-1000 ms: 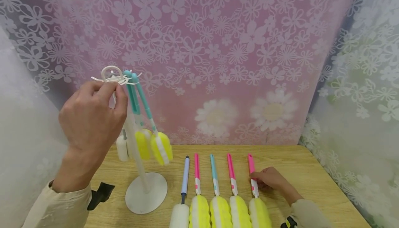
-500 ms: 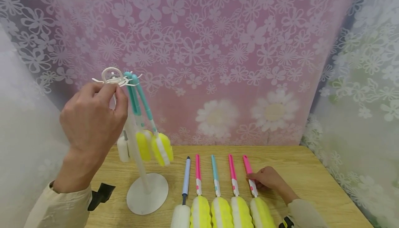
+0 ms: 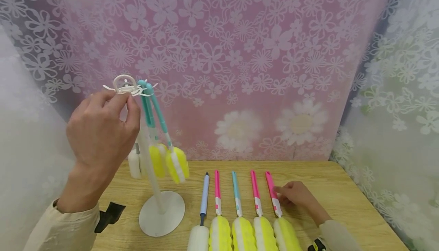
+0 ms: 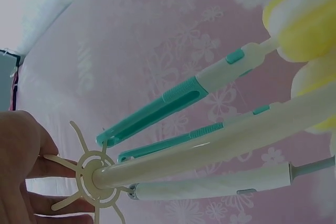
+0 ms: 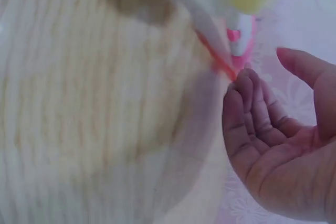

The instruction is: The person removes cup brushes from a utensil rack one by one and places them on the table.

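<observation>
My left hand (image 3: 103,129) holds the top of a white hanging stand (image 3: 162,218), fingers among the hooks (image 4: 81,145) of its ring. From the hooks hang two teal-handled sponge brushes (image 3: 159,115) with yellow-and-white heads, and a white-handled brush (image 4: 215,183) whose head (image 3: 135,163) is white. Low over the table, my right hand (image 3: 297,194) is at the rightmost pink-handled sponge brush (image 3: 269,182), fingertips right at its handle. In the right wrist view the thumb of this hand (image 5: 278,156) stands apart from the loosely bent fingers, beside the pink handle (image 5: 242,62).
Left of that brush lie several others in a row: a pink one (image 3: 254,184), a teal one (image 3: 235,184), another pink one (image 3: 217,184) and a lilac-handled one (image 3: 205,193). The wooden table (image 3: 329,174) ends at a flowered curtain (image 3: 205,52).
The rightmost pink brush's handle has swung left toward its neighbour. My right hand has shifted slightly and its thumb has come off the handle. The left hand stays at the stand's top.
</observation>
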Demonstrator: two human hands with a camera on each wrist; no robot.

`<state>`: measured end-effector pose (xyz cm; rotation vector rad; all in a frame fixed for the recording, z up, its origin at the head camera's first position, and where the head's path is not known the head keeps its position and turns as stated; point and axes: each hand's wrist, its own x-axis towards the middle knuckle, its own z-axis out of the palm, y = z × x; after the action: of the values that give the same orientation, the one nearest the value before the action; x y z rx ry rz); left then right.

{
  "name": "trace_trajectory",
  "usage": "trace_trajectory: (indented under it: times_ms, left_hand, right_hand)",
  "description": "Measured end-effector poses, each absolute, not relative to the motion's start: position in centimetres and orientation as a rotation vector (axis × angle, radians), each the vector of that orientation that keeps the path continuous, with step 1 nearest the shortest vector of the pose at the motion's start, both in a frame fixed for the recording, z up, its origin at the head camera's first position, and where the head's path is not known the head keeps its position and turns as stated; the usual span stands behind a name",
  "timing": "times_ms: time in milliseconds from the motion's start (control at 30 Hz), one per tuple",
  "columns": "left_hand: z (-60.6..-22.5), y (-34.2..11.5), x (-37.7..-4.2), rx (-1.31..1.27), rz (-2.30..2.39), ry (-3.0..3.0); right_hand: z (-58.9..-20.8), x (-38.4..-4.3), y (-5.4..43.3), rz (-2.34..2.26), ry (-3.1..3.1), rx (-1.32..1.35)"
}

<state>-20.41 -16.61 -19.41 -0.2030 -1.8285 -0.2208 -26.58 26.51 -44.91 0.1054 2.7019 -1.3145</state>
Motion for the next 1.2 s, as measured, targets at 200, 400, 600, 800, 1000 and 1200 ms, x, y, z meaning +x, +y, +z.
trace_trajectory:
  times_ms: [200, 400, 600, 800, 1000, 1200]
  left_hand:
    - [-19.1, -16.6, -20.2, -0.235, -0.176, -1.833]
    - [-19.3, -16.6, -20.3, -0.257, -0.176, -1.832]
    - [-19.5, -16.8, -20.6, -0.278, -0.146, -1.799]
    - [-19.7, -17.2, -20.9, -0.308, -0.238, -1.846]
    - [-19.9, -17.6, -20.7, -0.390, -0.212, -1.883]
    - [-19.9, -17.6, -20.5, -0.394, -0.165, -1.894]
  right_hand:
    - [-42.5, -26.2, 25.5, -1.573, 2.600, 0.045]
    - [-39.3, -25.2, 23.4, -1.676, 2.522, -0.179]
    - [-36.3, -24.1, 21.6, -1.745, 2.429, -0.392]
    - [-33.2, -22.9, 19.6, -1.750, 2.413, -0.584]
    - [-30.2, -21.6, 18.1, -1.771, 2.425, -0.790]
    - [-28.2, -20.5, 15.9, -1.755, 2.419, -0.904]
